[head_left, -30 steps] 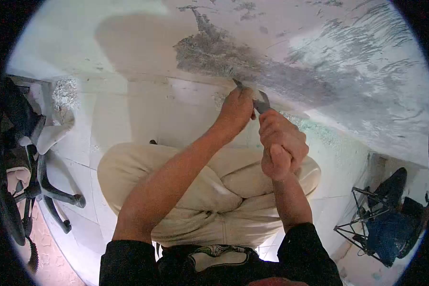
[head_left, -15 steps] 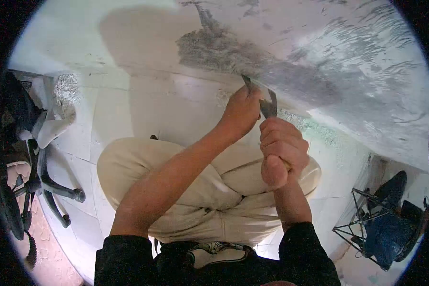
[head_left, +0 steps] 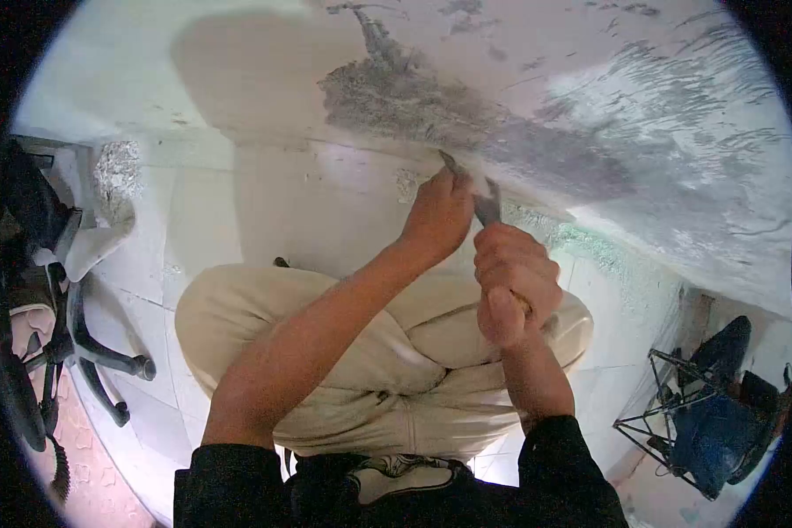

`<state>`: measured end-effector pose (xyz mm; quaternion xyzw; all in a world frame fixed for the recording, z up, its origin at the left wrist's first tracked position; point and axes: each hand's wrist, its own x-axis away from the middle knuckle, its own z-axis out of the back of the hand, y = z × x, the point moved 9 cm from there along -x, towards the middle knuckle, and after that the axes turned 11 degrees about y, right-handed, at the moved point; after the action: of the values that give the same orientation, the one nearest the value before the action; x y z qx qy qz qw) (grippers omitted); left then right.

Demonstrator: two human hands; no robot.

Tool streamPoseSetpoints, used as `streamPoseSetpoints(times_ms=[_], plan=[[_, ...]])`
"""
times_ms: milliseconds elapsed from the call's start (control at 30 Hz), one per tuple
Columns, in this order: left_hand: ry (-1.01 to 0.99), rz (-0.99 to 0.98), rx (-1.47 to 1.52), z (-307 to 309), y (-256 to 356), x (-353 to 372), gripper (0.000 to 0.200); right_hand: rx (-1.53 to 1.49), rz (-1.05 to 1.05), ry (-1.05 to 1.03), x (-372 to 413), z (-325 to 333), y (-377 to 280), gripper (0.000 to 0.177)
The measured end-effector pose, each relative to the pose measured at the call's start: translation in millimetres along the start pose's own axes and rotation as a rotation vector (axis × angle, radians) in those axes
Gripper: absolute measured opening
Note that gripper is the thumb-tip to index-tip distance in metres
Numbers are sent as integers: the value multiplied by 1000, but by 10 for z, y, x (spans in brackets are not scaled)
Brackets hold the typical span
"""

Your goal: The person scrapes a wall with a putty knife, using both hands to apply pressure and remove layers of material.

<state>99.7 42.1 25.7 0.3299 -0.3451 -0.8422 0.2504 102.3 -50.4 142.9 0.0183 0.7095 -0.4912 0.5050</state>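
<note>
My right hand (head_left: 517,280) is wrapped round the handle of a metal scraper (head_left: 487,204), whose blade points up toward the foot of the wall (head_left: 431,110). Just left of it, my left hand (head_left: 442,211) is closed on a second thin dark blade (head_left: 449,162), its tip near the wall's lower edge. The wall bears a large grey, rough patch with white around it. Both hands are close together above my crossed legs (head_left: 396,352).
At the left stand the black legs of an office chair (head_left: 92,352) on the tiled floor (head_left: 202,211). A folding frame with dark blue cloth (head_left: 717,436) is at the lower right. Crumbly debris (head_left: 590,242) lies along the wall's base.
Both hands have shifted slightly left; the left one is a little lower. The blades have moved with them and turned a bit.
</note>
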Motion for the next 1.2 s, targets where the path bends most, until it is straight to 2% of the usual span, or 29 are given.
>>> streamPoseSetpoints(times_ms=[33,100,133,200,267,333,367,400,467,500,533,567,600,667,767,800,833,900,933,1033,1100,1200], plan=[[2,-14,53,41,48,-22,11,-3,-5,1,3,-1,32,33],[4,-38,102,65,50,-35,11,62,147,38,-18,30,-13,33],[-29,-21,53,0,-55,-21,12,-35,21,24,-22,29,113,34],[-50,-22,-3,-24,-92,-93,13,-39,30,34,24,51,138,34],[-272,433,203,-173,-305,35,17,-37,10,49,79,102,148,34],[-226,362,230,-154,-236,100,16,-79,18,-55,77,46,48,12],[-153,278,254,-94,-188,19,17,-82,32,-58,40,36,89,12],[-148,281,254,-53,-201,-27,17,-50,51,8,28,74,130,14],[-336,783,546,-213,-462,90,26,-23,75,76,26,97,132,15],[-330,772,545,-301,-538,122,26,-35,23,73,12,83,175,24],[-105,337,206,-225,-544,4,30,-48,-30,68,3,72,225,33],[110,-86,-133,-142,-329,41,35,-51,-32,65,-2,79,167,33],[104,-77,-135,-25,-146,25,35,-52,6,55,-12,82,22,33],[-21,647,475,160,-120,8,39,-60,30,41,-52,41,7,32],[-50,671,513,33,-479,-5,40,-105,111,28,-56,-37,11,30],[-99,808,678,27,-458,45,43,-49,94,-87,-32,-189,19,30],[-91,793,673,60,-403,38,43,6,84,-201,-10,-324,34,29],[-29,704,486,146,-346,33,33,-2,83,-183,-39,-267,-34,30],[-125,649,443,71,-294,85,34,-22,107,-122,-15,-197,-130,30],[-142,774,543,-127,-496,207,32,-35,52,-56,157,-103,-8,32],[-130,757,601,-120,-400,59,32,-59,87,-35,81,-96,160,35],[-75,694,514,32,-312,-21,26,-91,46,-56,42,-70,184,31]])
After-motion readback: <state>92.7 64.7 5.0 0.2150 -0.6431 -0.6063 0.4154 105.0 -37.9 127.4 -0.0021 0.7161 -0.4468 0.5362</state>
